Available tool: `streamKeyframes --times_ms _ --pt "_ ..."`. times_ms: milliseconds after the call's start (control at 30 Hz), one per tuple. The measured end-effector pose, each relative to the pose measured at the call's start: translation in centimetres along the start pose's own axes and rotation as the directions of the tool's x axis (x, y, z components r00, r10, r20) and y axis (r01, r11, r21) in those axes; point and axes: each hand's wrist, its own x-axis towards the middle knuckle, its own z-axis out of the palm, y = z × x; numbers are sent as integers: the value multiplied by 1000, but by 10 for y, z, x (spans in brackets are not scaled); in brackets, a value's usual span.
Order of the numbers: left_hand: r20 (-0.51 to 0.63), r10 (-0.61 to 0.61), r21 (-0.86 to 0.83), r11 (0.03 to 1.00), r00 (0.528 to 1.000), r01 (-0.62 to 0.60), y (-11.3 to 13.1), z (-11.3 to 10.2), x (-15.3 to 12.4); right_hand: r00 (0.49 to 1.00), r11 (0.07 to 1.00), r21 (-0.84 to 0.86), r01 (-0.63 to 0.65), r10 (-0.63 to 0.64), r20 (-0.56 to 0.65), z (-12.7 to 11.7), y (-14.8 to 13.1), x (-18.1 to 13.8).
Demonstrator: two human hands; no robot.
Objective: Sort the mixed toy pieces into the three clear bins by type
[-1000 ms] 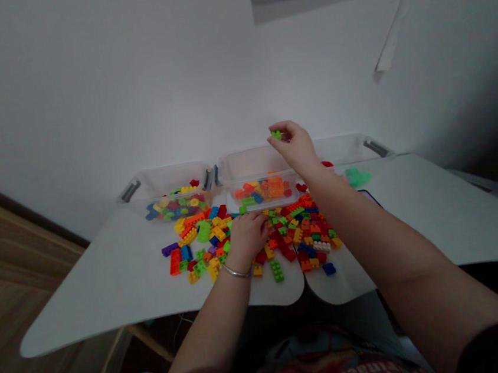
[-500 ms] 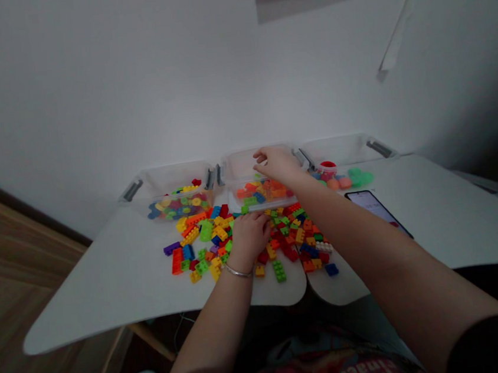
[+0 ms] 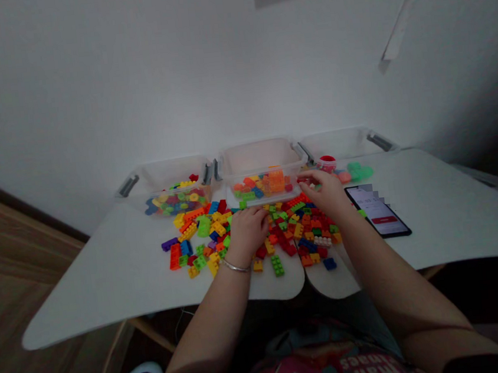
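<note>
A heap of colourful toy building bricks is spread over the middle of the white table. Within it my left hand rests with fingers curled together and pointing right; whatever they may hold is hidden. My right hand hovers at the heap's right back edge, thumb and fingers apart, nothing visible between them. Just behind both hands stands a clear plastic box with mostly orange bricks inside, some green and blue among them. A green eight-stud brick lies near the front edge.
A left clear box holds mixed coloured pieces. The right clear box contains a red-rimmed cup and green round shapes. A phone lies right of my right forearm. A gap splits the table's front edge.
My right hand has come back from above the middle box, down and right to the heap's edge. My left hand stays almost in place. The view has tilted slightly.
</note>
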Motion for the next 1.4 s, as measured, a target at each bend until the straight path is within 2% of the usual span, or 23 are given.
streamKeyframes --times_ms 133,233,533,667,933,1400 --pt "10 -21 -1 1000 1000 21 0 0 1 989 985 -172 19 6 146 3 37 -24" --pt "14 -26 -9 1000 1000 26 1 0 1 983 958 -282 44 9 185 7 49 -34" --pt "15 -16 2 1000 1000 16 1 -1 1 977 860 -510 1 108 183 14 43 -40" --pt "16 -23 5 1000 1000 23 1 -1 2 974 828 -561 0 128 189 17 39 -41" --pt "16 -30 1 1000 999 30 3 -3 2 976 817 -577 3 122 178 19 42 -40" --pt "11 -21 -11 1000 1000 21 2 -2 2 992 948 -316 -28 65 108 18 47 -42"
